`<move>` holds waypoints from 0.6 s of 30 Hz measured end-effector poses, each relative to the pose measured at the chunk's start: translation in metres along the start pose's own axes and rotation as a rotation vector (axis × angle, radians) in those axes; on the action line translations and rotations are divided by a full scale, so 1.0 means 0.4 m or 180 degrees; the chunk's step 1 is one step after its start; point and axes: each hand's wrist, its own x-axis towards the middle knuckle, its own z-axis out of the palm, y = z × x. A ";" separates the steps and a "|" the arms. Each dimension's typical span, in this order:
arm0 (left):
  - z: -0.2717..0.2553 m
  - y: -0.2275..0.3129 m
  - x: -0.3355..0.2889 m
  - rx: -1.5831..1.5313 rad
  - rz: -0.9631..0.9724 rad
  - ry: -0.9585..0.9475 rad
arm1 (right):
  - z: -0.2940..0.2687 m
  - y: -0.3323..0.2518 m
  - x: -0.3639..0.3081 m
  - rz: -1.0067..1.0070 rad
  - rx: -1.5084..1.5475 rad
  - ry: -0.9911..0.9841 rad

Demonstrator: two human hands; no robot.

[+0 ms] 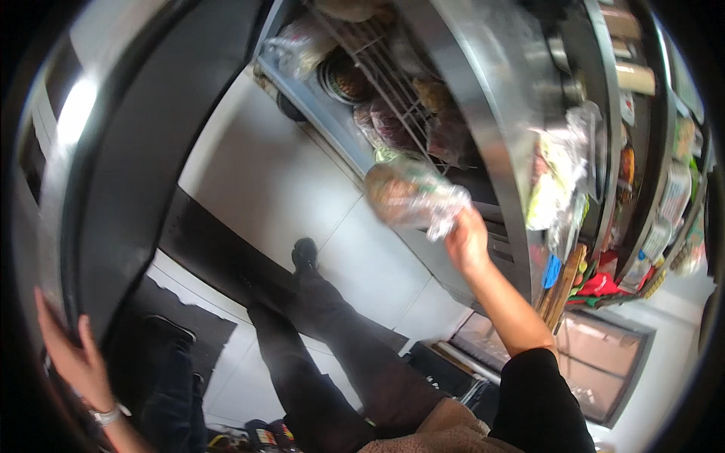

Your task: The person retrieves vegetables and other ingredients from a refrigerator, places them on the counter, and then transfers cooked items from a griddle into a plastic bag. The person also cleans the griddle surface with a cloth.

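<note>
Clear plastic, crinkled and shining, and gripping it at one end with the right hand (467,235)! Closing fingers and thumb round the loose film of the bag (400,192), letting the brownish contents bulge away to the left, blurring a little. Reaching up and leftward from the lower right, baring the forearm (507,302) beyond a black sleeve (536,400). Holding the bag right at the front of the open steel cabinet (483,98), near the wire rack (381,89), and showing bagged purplish goods (385,124) just behind.

Over to the far left now, stretching the left hand (79,366) out low, wearing a pale band (109,414) at the wrist. Setting the thumb apart from the fingers, straddling the edge of the dark door (143,136); clamping or merely resting, cannot tell. Standing in dark trousers (340,317) between door and cabinet, planting a dark shoe (304,255) on the pale floor (294,189).
</note>
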 end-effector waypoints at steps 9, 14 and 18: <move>-0.033 0.304 -0.143 -0.0536 -0.0062 -0.0334 | -0.280 -0.157 -0.513 0.0131 0.0237 0.0884; 0.005 0.537 -0.257 -0.1061 0.0148 -0.0904 | -0.544 -0.219 -0.622 -0.0236 -0.0388 0.2340; 0.014 0.728 -0.314 -0.1702 0.0132 -0.1367 | -0.765 -0.189 -0.580 -0.0740 -0.0737 0.3058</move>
